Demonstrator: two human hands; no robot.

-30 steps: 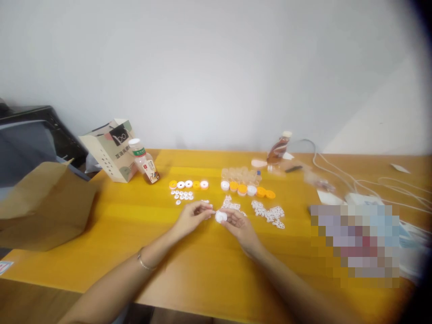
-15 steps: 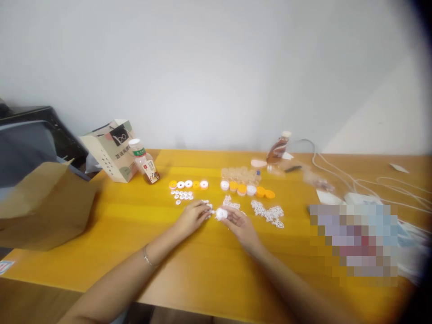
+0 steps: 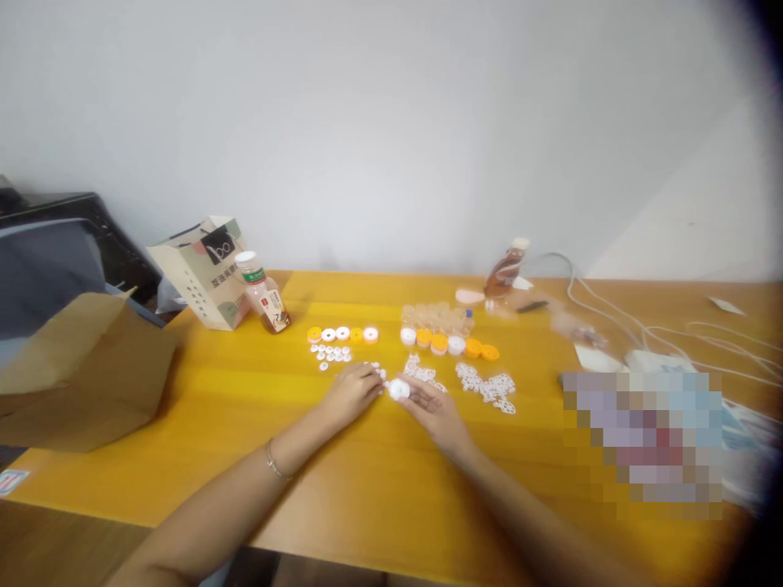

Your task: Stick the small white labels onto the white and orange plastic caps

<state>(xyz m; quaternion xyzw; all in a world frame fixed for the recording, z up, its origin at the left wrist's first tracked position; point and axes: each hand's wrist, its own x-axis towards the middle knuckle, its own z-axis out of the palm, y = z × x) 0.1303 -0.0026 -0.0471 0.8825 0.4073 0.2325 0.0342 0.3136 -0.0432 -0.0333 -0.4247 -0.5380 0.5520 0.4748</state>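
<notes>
Between the thumb and fingers of my right hand (image 3: pixel 437 416) is a white round cap-like disc (image 3: pixel 400 389), tilted toward me. Just left of it, my left hand (image 3: pixel 348 398) is closed, fingertips together by some small white pieces (image 3: pixel 380 375); whether it pinches one is hidden. Beyond my left hand lie small white round pieces (image 3: pixel 331 354) in short rows. Behind these runs a line of white and orange rings (image 3: pixel 342 334). White and orange round caps (image 3: pixel 439 344) form another line to the right. White lacy cut-out pieces (image 3: pixel 486 383) lie right of my right hand.
Small translucent containers (image 3: pixel 431 316) stand behind the caps. A labelled drink bottle (image 3: pixel 264 293) and a paper bag (image 3: pixel 205 277) are at back left, a brown paper bag (image 3: pixel 91 367) nearer. At right are a dark drink bottle (image 3: pixel 506 267), cables (image 3: pixel 603 302) and a blurred-out patch.
The white disc in my right hand has shifted slightly left and tilted. My left hand has turned a little, its fingers still near the small white pieces.
</notes>
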